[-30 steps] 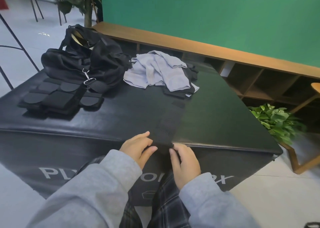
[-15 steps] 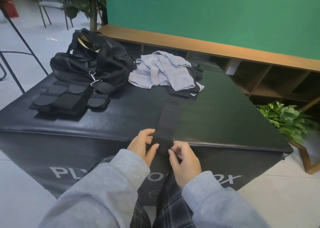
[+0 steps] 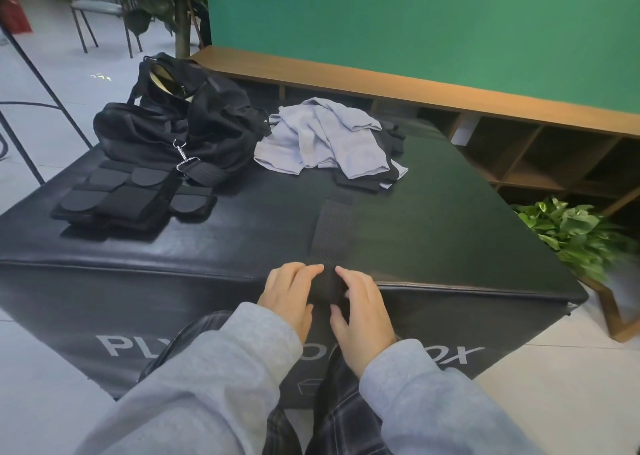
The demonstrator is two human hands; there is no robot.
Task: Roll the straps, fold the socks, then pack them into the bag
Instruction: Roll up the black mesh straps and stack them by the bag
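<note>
**Strap roll under way at the near edge of the box**

Head view, the only one there is. Both hands are on the perforated black strap (image 3: 330,233), which lies flat on the black padded box (image 3: 450,219) and runs away from the person toward the socks. The left hand (image 3: 289,293) curls its fingers round one side of the small roll at the near end, and the right hand (image 3: 362,307) curls round the other side, thumb tucked underneath. Both are gripping the strap.

To my eye this is the first part of the task, with only a few turns made. Rolling well here likely means keeping both edges level so the coil does not go cone-shaped, holding steady tension, and walking the roll forward along the flat length rather than dragging the strap back.

The grey socks (image 3: 325,143) sit in a loose heap at the far side, unfolded, with dark pieces underneath. The black bag (image 3: 166,132) slumps at the far left, its mouth open. Just in front of it lies a stack of black pads and straps (image 3: 117,198), touching the bag's clip strap.

Hard to make out: how thick the roll is, since the fingers cover it; black on black hides the strap's far end. The lettering on the box front is blocked by the sleeves.
</note>
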